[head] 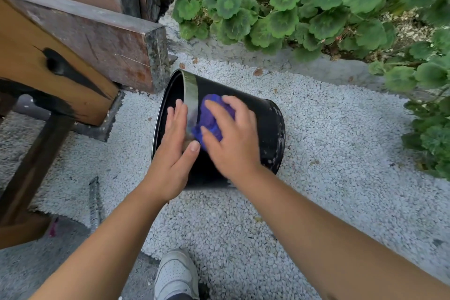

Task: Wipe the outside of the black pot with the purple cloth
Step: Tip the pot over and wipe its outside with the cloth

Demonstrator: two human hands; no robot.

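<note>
On white gravel [316, 153], our left hand [173, 143], fingers flat, steadies the tipped black pot [265, 129]. Our right hand [233, 139] presses the bunched purple cloth [209, 117]; we should rub firmly toward the speckled base.

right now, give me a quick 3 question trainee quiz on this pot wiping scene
1. True or false: the black pot stands upright on the gravel.
2. Which hand presses the purple cloth on the pot's side? A) left hand B) right hand
3. Fill in: the pot's open mouth faces the wooden ____.

Key: 1. False, it lies tipped on its side. 2. B; the left hand rests near the rim, steadying. 3. bench.
</note>
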